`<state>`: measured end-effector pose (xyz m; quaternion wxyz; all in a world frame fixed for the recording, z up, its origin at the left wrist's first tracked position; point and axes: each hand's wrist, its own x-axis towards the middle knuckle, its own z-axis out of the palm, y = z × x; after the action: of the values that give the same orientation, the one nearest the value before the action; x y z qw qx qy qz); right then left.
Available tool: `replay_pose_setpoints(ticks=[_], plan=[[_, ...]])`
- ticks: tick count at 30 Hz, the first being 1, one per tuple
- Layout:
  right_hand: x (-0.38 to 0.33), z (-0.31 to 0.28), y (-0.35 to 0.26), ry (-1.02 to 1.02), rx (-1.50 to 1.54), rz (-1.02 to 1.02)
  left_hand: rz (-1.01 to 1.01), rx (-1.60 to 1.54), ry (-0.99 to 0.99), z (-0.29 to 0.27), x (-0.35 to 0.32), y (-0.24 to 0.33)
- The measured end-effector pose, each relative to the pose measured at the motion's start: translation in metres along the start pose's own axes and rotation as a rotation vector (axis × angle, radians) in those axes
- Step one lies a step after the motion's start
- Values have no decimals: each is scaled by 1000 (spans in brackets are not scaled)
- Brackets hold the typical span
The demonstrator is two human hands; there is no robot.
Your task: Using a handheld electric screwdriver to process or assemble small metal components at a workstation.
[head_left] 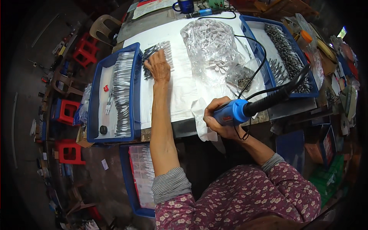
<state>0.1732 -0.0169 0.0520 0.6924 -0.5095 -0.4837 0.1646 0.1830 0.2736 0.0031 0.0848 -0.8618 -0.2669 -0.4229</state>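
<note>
Person seated at a workbench covered with a white sheet [180, 88]. Left hand [158, 66] reaches far forward and lies palm-down on a row of small dark metal parts [157, 57] laid side by side on the sheet, fingers spread and flat — pressing or sorting, not pinching anything that I can see. The row sits just beside the right wall of the left blue tray [135, 92], likely so pieces pass between the two with a short move; that tray holds a long column of thin silvery parts [122, 92], plus a small red bit and a black round cap near its near end. Right hand [221, 120] is drawn back at the bench's near edge, fingers closed tight around the blue handle of a corded power tool [245, 107]; the black body angles up and away to the right, parked clear of the working hand, by my reading. Its black cable [257, 57] loops across the sheet toward the far end of the bench and lies over the middle ground. A crumpled clear plastic bag [211, 50] of small pale pieces sits between the two hands' zones, bulky enough to block a straight reach. Right blue tray [268, 76] holds heaps of dark metal parts. A dark blue mug [185, 5] stands at the far edge; red stools [69, 111] on the floor to the left; another blue tray [128, 180] sits under the bench.
</note>
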Motion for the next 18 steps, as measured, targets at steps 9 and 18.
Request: replay_pose_setpoints(ticks=[9, 18], plan=[[-2, 2, 2, 120, 96, 112, -212, -827, 305, -112, -21, 43], [9, 9, -2, 158, 45, 153, -1214, -1773, -381, -203, -130, 112]])
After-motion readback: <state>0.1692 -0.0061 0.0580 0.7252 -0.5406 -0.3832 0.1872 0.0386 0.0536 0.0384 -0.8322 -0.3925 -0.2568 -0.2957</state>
